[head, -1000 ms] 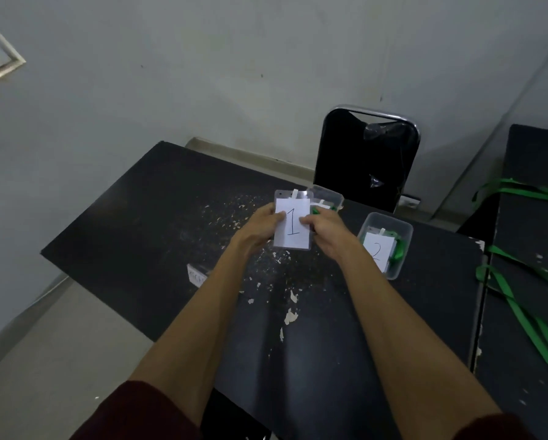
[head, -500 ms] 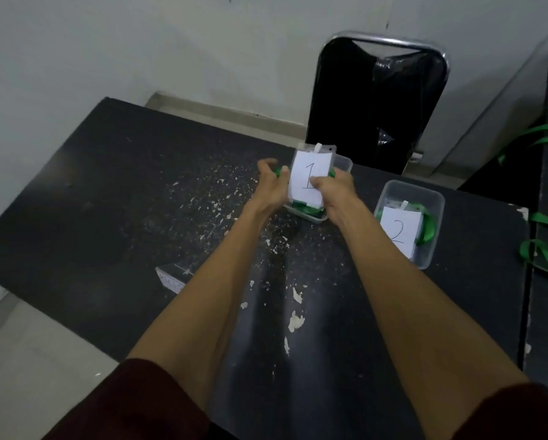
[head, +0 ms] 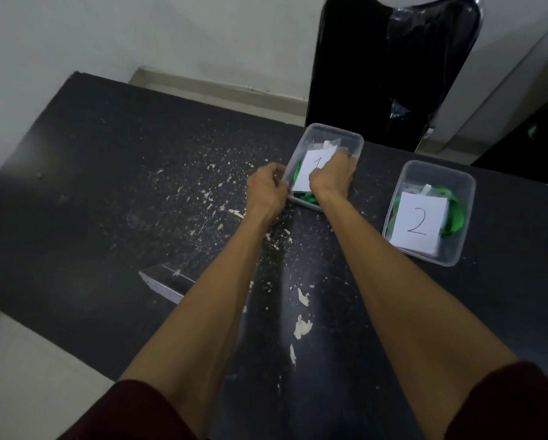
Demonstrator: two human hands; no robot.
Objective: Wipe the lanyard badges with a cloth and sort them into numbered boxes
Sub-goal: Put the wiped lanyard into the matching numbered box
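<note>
In the left box point(head: 345, 139) on the counter point(head: 107, 185), badge 1 point(head: 307, 174) lies on a green lanyard point(head: 306, 197). The right grip point(head: 330, 177) curls over badge 1, pinching it. The left grip point(head: 266, 192) is curled at the box's left wall; I cannot tell whether it holds anything.

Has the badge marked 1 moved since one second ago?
Yes. The badge marked 1 went down into the left clear box; before, it was held above it.
</note>
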